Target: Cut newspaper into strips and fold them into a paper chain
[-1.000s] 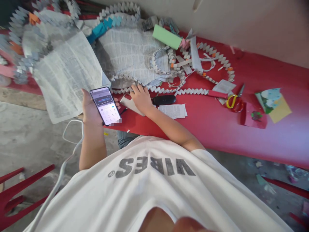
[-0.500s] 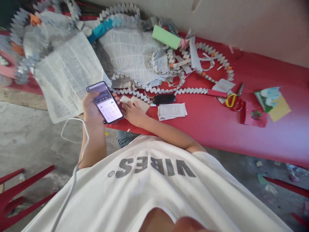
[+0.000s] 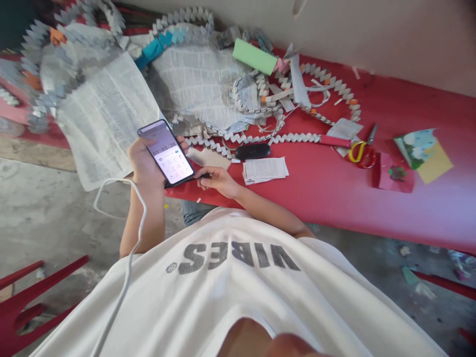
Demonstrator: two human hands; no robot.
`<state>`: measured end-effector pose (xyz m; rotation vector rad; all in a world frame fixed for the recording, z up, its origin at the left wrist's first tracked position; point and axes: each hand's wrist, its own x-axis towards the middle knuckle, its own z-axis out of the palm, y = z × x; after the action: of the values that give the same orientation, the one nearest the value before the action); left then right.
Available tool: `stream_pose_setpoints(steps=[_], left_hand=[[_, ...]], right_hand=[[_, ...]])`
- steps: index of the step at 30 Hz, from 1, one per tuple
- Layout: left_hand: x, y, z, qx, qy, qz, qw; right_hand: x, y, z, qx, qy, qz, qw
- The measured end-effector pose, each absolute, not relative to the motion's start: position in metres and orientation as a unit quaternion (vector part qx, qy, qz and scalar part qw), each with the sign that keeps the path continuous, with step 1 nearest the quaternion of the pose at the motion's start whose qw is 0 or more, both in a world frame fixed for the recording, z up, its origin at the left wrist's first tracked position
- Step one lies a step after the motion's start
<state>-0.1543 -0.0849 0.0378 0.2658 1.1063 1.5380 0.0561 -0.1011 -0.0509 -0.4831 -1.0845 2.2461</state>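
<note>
A smartphone (image 3: 171, 153) with its screen lit lies tilted in my left hand (image 3: 143, 158), the thumb on one long edge and fingertips curled round the other. Large clock-like digits show on the screen. Just right of the phone's lower corner, my right hand (image 3: 220, 182) has thumb and fingers pinched together at a small dark thing (image 3: 204, 176). What that is, I cannot make out. Under the phone's lower edge a flat black edge (image 3: 182, 182) shows, mostly hidden. A beige card (image 3: 210, 158) lies just beyond my right fingers, and a stack of cut newsprint slips (image 3: 266, 169) to their right.
Folded-paper chains (image 3: 297, 139) and newspaper sheets (image 3: 201, 79) cover the back of the red table (image 3: 334, 198). A black oblong case (image 3: 253, 150), scissors (image 3: 362, 148) and coloured paper (image 3: 433, 168) lie rightward. A white cable (image 3: 139, 223) loops by my left forearm.
My right hand has moved off the beige card toward me, its fingers closing into a pinch. The phone has shifted slightly right, and large digits now show on its screen.
</note>
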Motion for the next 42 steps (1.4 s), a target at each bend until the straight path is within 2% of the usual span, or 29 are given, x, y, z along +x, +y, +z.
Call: stream_pose_setpoints(steps=[5,15,21,28,35,42], left_hand=[[-0.151,-0.085,0.038,0.131,0.504,0.649,0.555],[-0.143,-0.085,0.038,0.156,0.446,0.674,0.569],[-0.137,-0.09,0.029,0.135,0.434,0.635,0.624],[-0.13,-0.093,0.028,0.153,0.5,0.623,0.582],[-0.116,-0.104,0.039,0.195,0.43,0.639,0.606],[-0.111,-0.099,0.031,0.2,0.463,0.645,0.574]], right_hand=[[0.053,-0.104,-0.058,-0.172,-0.341,0.882,0.276],[0.051,-0.113,-0.05,-0.189,-0.539,0.797,0.198],[0.049,-0.116,-0.049,-0.254,-0.514,0.781,0.248],[0.049,-0.117,-0.053,-0.266,-0.51,0.78,0.245],[0.045,-0.113,-0.047,-0.288,-0.49,0.78,0.26],[0.05,-0.115,-0.029,-0.307,-0.51,0.752,0.283]])
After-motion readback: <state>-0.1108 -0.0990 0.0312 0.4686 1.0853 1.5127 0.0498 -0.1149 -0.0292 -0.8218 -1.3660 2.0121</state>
